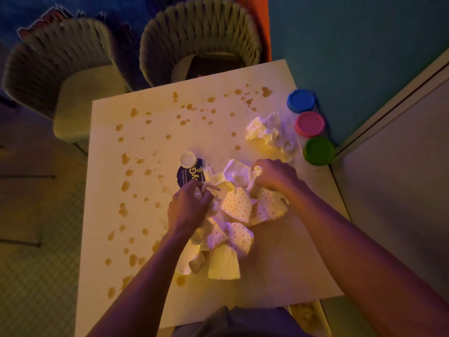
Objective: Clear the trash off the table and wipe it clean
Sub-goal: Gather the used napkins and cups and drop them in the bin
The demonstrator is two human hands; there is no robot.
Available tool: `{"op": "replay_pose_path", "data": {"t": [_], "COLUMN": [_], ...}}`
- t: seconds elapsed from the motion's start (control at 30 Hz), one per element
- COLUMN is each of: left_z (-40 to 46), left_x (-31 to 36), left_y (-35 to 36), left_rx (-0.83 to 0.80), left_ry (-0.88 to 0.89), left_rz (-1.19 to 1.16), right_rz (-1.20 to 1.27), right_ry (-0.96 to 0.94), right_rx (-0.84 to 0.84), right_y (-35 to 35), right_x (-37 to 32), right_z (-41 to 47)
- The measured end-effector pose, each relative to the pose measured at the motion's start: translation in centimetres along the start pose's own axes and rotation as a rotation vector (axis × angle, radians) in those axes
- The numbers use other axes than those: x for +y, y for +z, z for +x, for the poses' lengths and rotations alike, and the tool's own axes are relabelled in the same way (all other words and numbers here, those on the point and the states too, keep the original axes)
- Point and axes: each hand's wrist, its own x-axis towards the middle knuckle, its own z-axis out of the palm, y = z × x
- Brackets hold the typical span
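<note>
A: Trash pile [237,215] — both hands are in it, mid-table. Left hand [190,205] has its fingers curled round a crumpled white napkin [200,192] at the pile's left edge. Right hand [274,175] pinches another white scrap [257,171] at the pile's top right.

B: What's in the pile?

A: Dotted paper cups [239,209], crushed, plus plain white paper pieces, all touching. A dark blue printed wrapper [189,173] pokes out at the pile's upper left, with a small white lid [188,158] just beyond that.

B: Anything further out?

A: Separate crumpled tissue wad [267,131] beyond the pile, to the upper right, not touching it. Three lidded tubs further right of the pile at the table's right edge: blue [301,100], pink [309,124], green [318,150], in a row. Brown liquid spots [126,186] all over the white table [291,263], mostly left of the pile and beyond it.

B: Off the table?

A: Two woven chairs [201,27] past the far edge.
</note>
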Motion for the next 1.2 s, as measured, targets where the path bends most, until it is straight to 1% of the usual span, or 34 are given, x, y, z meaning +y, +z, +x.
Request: {"op": "replay_pose_path", "data": {"t": [0.2, 0.3, 0.4, 0.47, 0.63, 0.73, 0.83, 1.0, 1.2], "left_z": [-0.2, -0.3, -0.4, -0.4, -0.3, -0.2, -0.2, -0.2, 0.2], "left_x": [0.6, 0.4, 0.2, 0.0, 0.1, 0.2, 0.2, 0.0, -0.3], "left_y": [0.1, 0.1, 0.0, 0.0, 0.2, 0.3, 0.3, 0.2, 0.2], "left_rx": [-0.008, -0.016, -0.027, -0.030, -0.034, -0.046, -0.052, -0.059, -0.059], "left_ry": [0.026, 0.023, 0.023, 0.021, 0.026, 0.030, 0.039, 0.039, 0.034], "left_rz": [0.019, 0.016, 0.012, 0.018, 0.005, -0.007, -0.013, -0.031, -0.056], "right_rz": [-0.123, -0.170, -0.168, -0.169, -0.146, -0.118, -0.160, -0.223, -0.130], "right_ry": [-0.069, -0.056, -0.048, -0.043, -0.062, -0.084, -0.100, -0.065, -0.061], "right_rx": [0.019, 0.042, 0.081, 0.079, -0.006, -0.023, -0.003, 0.022, 0.055], "right_y": [1.5, 2.2, 2.6, 2.5, 2.2, 2.2, 2.5, 2.9, 2.1], "right_x": [-1.0, -1.3, -1.1, -0.9, -0.3, -0.1, -0.2, -0.3, 0.2], "right_z": [-0.1, 0.2, 0.2, 0.0, -0.2, -0.4, -0.4, -0.3, -0.3]}}
